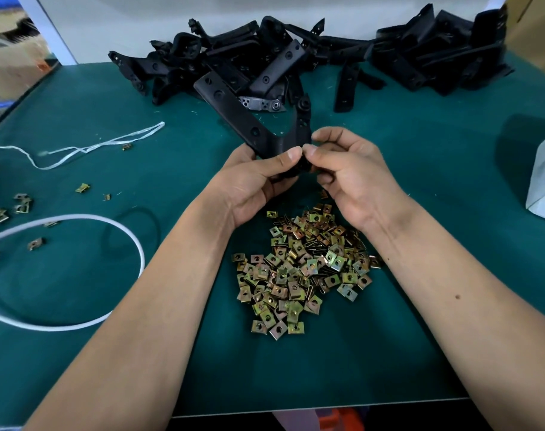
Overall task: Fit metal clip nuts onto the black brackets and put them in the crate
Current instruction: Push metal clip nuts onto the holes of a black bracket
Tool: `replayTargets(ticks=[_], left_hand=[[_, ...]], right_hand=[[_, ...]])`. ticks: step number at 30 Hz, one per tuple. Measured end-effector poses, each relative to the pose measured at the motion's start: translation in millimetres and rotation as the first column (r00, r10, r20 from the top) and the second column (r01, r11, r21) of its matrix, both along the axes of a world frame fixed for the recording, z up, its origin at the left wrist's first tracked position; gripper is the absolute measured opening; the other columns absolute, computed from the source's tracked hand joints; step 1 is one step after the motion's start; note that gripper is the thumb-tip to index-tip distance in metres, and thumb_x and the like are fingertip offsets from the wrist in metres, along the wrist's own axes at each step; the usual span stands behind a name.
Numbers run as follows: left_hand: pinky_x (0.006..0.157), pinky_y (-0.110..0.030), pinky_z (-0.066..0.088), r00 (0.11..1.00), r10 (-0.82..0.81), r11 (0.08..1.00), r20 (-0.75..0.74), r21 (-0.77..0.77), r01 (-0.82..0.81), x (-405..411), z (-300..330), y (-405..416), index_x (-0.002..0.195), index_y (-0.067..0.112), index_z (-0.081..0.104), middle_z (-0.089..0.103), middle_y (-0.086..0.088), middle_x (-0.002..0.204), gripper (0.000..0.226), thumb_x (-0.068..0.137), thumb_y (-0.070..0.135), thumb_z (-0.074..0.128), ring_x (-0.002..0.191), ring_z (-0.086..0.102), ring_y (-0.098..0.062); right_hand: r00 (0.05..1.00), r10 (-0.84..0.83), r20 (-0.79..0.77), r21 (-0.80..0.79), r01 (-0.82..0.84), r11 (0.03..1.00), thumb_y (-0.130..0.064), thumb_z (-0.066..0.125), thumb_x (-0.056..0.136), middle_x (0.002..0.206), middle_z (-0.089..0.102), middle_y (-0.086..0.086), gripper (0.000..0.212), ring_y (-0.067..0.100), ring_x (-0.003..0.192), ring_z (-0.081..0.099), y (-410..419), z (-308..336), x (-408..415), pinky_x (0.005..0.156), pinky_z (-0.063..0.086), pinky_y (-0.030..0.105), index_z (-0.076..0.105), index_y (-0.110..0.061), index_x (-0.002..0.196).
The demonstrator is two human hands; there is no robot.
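Above a green bench (389,150), black bracket (249,122) held up between two bare hands, its long arm slanting away to the upper left and a shorter arm rising to the right. Left hand (258,185) curled around the lower bend of the bracket, thumb pressed across its front. Right hand (349,169) pinching at the same bend, thumb and forefinger tips closed together just beside the left thumb; whether a clip nut sits between them cannot be told, hidden by the fingers.

Directly below the hands, between the two forearms, a loose heap of metal clip nuts (302,269), brass and yellow-green, spread flat on the bench. More stray clip nuts (22,203) scattered at the far left edge, well apart from the heap.

At the back of the bench, a tangled pile of black brackets (234,57) against a white wall, with a second pile (445,48) to the right. A single bracket (345,85) standing alone between the piles.

To the left, a length of white twine (94,144) lying loose, and nearer, a white cord loop (78,325) curving across the mat. At the right edge, part of a white box (544,181). Cardboard cartons (13,66) beyond the bench at upper left. No crate identifiable in view.
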State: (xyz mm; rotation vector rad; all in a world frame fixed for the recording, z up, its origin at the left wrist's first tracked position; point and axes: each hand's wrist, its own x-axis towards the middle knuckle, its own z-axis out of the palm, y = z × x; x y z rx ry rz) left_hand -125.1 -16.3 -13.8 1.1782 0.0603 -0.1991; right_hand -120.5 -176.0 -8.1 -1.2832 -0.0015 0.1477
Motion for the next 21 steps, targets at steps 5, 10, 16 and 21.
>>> replayTargets(ticks=[5, 10, 16, 21], left_hand=[[0.073, -0.025, 0.059, 0.993, 0.078, 0.994, 0.089, 0.063, -0.084, -0.5, -2.8, -4.9, 0.108, 0.010, 0.069, 0.079, -0.004, 0.100, 0.021, 0.090, 0.001, 0.073, 0.093, 0.076, -0.016], [0.075, -0.030, 0.060, 0.963, 0.182, 0.970, 0.200, 0.126, -0.209, 1.1, -3.6, -3.9, 0.113, 0.007, 0.067, 0.079, -0.007, 0.100, 0.035, 0.082, -0.006, 0.079, 0.095, 0.076, -0.022], [0.085, -0.035, 0.060, 0.943, 0.233, 0.956, 0.239, 0.121, -0.267, 7.1, 0.1, 12.3, 0.133, 0.011, 0.056, 0.077, -0.010, 0.108, 0.069, 0.074, -0.016, 0.079, 0.101, 0.075, -0.024], [0.074, -0.032, 0.059, 0.937, 0.322, 0.941, 0.136, 0.068, -0.333, 10.4, -0.4, 17.6, 0.122, 0.009, 0.057, 0.077, -0.005, 0.092, 0.056, 0.076, -0.021, 0.072, 0.083, 0.074, -0.019]], right_hand=[[0.997, -0.054, 0.060, -0.121, 0.061, 0.991, -0.005, 0.076, 0.088, 0.069, 0.062, -0.009, 0.020, 0.003, 0.070, 0.057, -0.2, -0.6, 2.0, 0.061, 0.038, 0.020, 0.068, -0.019, 0.099], [0.952, -0.016, 0.306, -0.433, 0.155, 0.888, -0.014, 0.074, 0.093, 0.085, 0.077, -0.009, 0.031, 0.003, 0.085, 0.069, 0.2, -1.5, 3.0, 0.088, 0.053, 0.025, 0.065, -0.023, 0.121], [0.904, 0.110, 0.413, -0.652, 0.210, 0.729, -0.026, 0.071, 0.096, 0.095, 0.075, -0.017, 0.040, -0.009, 0.093, 0.065, 3.8, -1.8, 1.6, 0.085, 0.042, 0.004, 0.055, -0.022, 0.132], [0.799, 0.346, 0.492, -0.810, 0.276, 0.517, -0.041, 0.081, 0.085, 0.078, 0.067, -0.012, 0.025, 0.005, 0.072, 0.061, 9.5, 3.0, -8.0, 0.068, 0.051, 0.024, 0.067, -0.024, 0.096]])
